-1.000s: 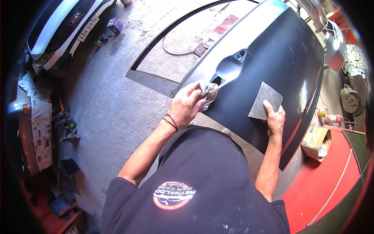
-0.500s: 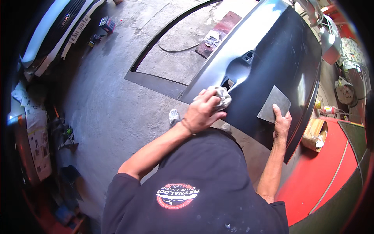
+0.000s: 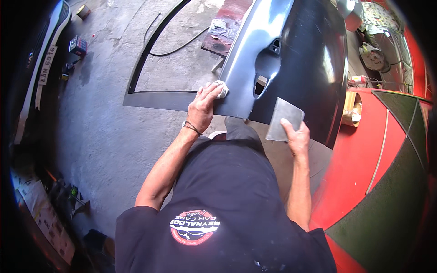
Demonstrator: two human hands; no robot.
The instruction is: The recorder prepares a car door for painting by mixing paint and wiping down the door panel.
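A black car door (image 3: 309, 59) with a window frame (image 3: 157, 98) and a handle recess (image 3: 267, 63) lies in front of me, its painted face up. My left hand (image 3: 201, 110) is closed on a crumpled whitish rag (image 3: 222, 89), which touches the door beside the lower corner of the window opening. Between the thumb and hidden fingers of my right hand (image 3: 299, 137) is a thin, flat grey sheet (image 3: 287, 113), perhaps sandpaper. I hold it over the door's near edge, and whether it touches the door I cannot tell.
A stained reddish board (image 3: 230, 20) shows beyond the window opening, near a dark hose (image 3: 180, 50). At right are a red car panel (image 3: 359, 168) and a cardboard box (image 3: 352, 109). A parked vehicle (image 3: 43, 68) and a small box (image 3: 78, 46) are at left on the concrete floor (image 3: 104, 123).
My left hand has moved the rag from beside the handle recess to the window frame's corner. My right hand has drawn the grey sheet toward the near edge. The view has shifted.
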